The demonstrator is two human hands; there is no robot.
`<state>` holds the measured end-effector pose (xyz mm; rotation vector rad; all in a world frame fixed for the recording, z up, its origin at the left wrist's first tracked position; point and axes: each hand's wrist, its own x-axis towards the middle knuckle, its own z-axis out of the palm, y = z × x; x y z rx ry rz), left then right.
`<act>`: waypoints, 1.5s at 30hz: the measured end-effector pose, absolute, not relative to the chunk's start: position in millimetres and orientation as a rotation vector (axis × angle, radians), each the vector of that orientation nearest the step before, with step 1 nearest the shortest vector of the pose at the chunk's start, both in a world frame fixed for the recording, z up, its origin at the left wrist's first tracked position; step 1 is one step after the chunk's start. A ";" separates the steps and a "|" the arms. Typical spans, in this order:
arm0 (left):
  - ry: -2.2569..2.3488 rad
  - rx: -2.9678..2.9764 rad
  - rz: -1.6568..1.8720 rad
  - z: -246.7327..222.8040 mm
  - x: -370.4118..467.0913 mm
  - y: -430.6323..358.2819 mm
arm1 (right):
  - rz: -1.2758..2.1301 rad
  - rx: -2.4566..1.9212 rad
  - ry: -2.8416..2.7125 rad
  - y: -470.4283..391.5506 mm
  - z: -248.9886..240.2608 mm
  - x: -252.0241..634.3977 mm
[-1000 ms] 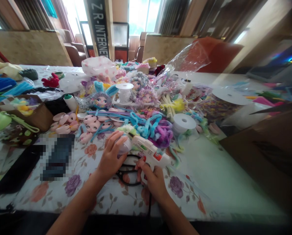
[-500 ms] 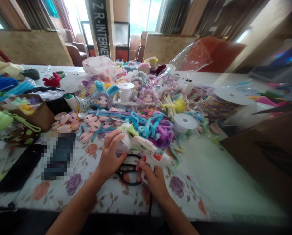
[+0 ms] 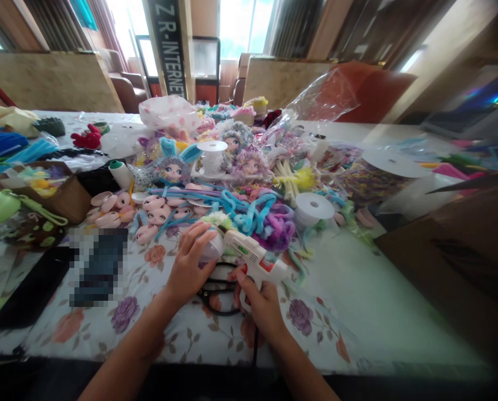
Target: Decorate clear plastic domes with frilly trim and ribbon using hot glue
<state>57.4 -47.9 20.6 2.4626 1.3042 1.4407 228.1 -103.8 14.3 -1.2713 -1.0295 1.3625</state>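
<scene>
My left hand (image 3: 193, 259) is closed around a rounded, whitish translucent piece (image 3: 212, 249) with pale green and cream fluff (image 3: 216, 220) at its far side. In my right hand (image 3: 259, 298) is a white hot glue gun (image 3: 249, 252), gripped by its handle, its nozzle pointing up-left at the fluffy edge of that piece. Whether the nozzle touches it I cannot tell. Black-handled scissors (image 3: 218, 295) lie on the flowered tablecloth (image 3: 182, 334) beneath both hands, their blades hidden by my left hand. A dark cord (image 3: 255, 345) runs down from the glue gun.
Pink doll faces (image 3: 155, 214) and blue and purple fuzzy stems (image 3: 253, 217) lie just beyond my hands. Spools (image 3: 315, 209), wrapped dolls (image 3: 174, 167) and plastic bags pile up behind. A cardboard box (image 3: 453, 245) stands right; a black phone-like slab (image 3: 34, 289) lies left.
My right fingers have shifted slightly on the glue gun's handle, and the gun has moved a touch to the left. My left hand keeps its hold on the rounded piece.
</scene>
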 end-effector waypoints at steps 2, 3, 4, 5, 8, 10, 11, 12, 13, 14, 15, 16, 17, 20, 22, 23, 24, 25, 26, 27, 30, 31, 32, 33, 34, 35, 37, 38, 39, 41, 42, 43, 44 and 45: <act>1.308 2.492 1.421 20.2 57.1 -47.8 | 1.355 -1.270 -1.032 -103.5 13.3 228.3; 1.307 2.506 1.414 20.0 57.0 -47.8 | 1.351 -1.267 -1.034 -103.4 13.0 228.4; 1.303 2.520 1.412 19.8 56.9 -47.7 | 1.350 -1.265 -1.039 -103.4 12.9 228.4; 1.296 2.532 1.409 19.6 56.8 -47.7 | 1.351 -1.263 -1.045 -103.5 12.9 228.3; 1.273 2.543 1.405 19.5 56.8 -47.7 | 1.358 -1.258 -1.049 -104.3 13.8 228.1; 1.273 2.533 1.404 19.7 57.0 -47.8 | 1.356 -1.253 -1.042 -104.9 14.3 228.0; 1.278 2.522 1.406 19.9 57.0 -47.9 | 1.356 -1.251 -1.038 -105.2 14.4 228.0; 1.286 2.509 1.411 20.1 57.1 -47.9 | 1.358 -1.250 -1.035 -105.4 14.2 228.0; 1.295 2.492 1.419 20.3 57.2 -47.9 | 1.359 -1.249 -1.032 -105.5 14.0 228.1; 1.302 2.475 1.430 20.5 57.2 -47.9 | 1.359 -1.249 -1.032 -105.6 13.7 228.2; 1.306 2.460 1.443 20.7 57.3 -47.9 | 1.358 -1.249 -1.033 -105.5 13.3 228.2; 1.310 2.444 1.453 20.9 57.4 -47.9 | 1.356 -1.249 -1.037 -105.5 13.0 228.3; 1.316 2.428 1.461 21.0 57.4 -48.0 | 1.355 -1.250 -1.041 -105.5 12.8 228.3; 1.353 2.363 1.463 21.5 57.1 -48.4 | 1.364 -1.266 -1.042 -105.8 13.2 228.9; 1.391 2.310 1.467 21.8 56.8 -48.8 | 1.366 -1.283 -1.047 -106.2 14.0 229.5; 1.407 2.288 1.471 22.0 56.6 -49.0 | 1.363 -1.288 -1.055 -106.3 14.5 229.8; 1.420 2.270 1.474 22.1 56.5 -49.2 | 1.359 -1.291 -1.062 -106.5 14.8 230.0; 1.427 2.258 1.475 22.3 56.3 -49.3 | 1.357 -1.292 -1.069 -106.6 14.9 230.2; 1.431 2.250 1.477 22.5 56.3 -49.4 | 1.358 -1.291 -1.072 -106.6 15.0 230.2; 1.432 2.246 1.479 22.7 56.2 -49.5 | 1.362 -1.290 -1.070 -106.7 14.9 230.1; 1.434 2.237 1.504 23.4 56.3 -49.3 | 1.378 -1.287 -1.057 -106.9 14.5 229.4; 1.436 2.238 1.517 23.6 56.4 -49.1 | 1.377 -1.286 -1.051 -107.0 14.7 229.2; 1.438 2.243 1.528 23.7 56.4 -48.8 | 1.375 -1.284 -1.048 -107.0 15.0 229.1; 1.438 2.256 1.539 23.7 56.4 -48.4 | 1.373 -1.275 -1.047 -106.9 15.6 229.0; 1.433 2.281 1.552 23.6 56.4 -48.0 | 1.374 -1.261 -1.049 -106.8 16.3 229.1; 1.424 2.313 1.562 23.3 56.3 -47.5 | 1.376 -1.243 -1.049 -106.6 17.0 229.1; 1.387 2.400 1.578 22.5 56.3 -46.5 | 1.383 -1.213 -1.046 -106.3 18.4 229.3; 1.360 2.447 1.582 22.0 56.4 -46.0 | 1.384 -1.208 -1.042 -106.3 18.8 229.4; 1.332 2.491 1.580 21.5 56.5 -45.6 | 1.382 -1.211 -1.037 -106.3 19.0 229.4; 1.278 2.562 1.570 20.7 56.8 -45.1 | 1.384 -1.218 -1.035 -106.5 18.6 229.3; 1.257 2.587 1.564 20.3 57.0 -44.9 | 1.388 -1.218 -1.037 -106.6 18.1 229.2; 1.244 2.603 1.558 20.0 57.2 -44.8 | 1.394 -1.216 -1.038 -106.7 17.3 229.1; 1.235 2.614 1.551 19.6 57.2 -44.8 | 1.399 -1.211 -1.039 -106.6 16.4 229.0; 1.229 2.621 1.547 19.3 57.3 -44.8 | 1.402 -1.207 -1.040 -106.5 15.5 229.0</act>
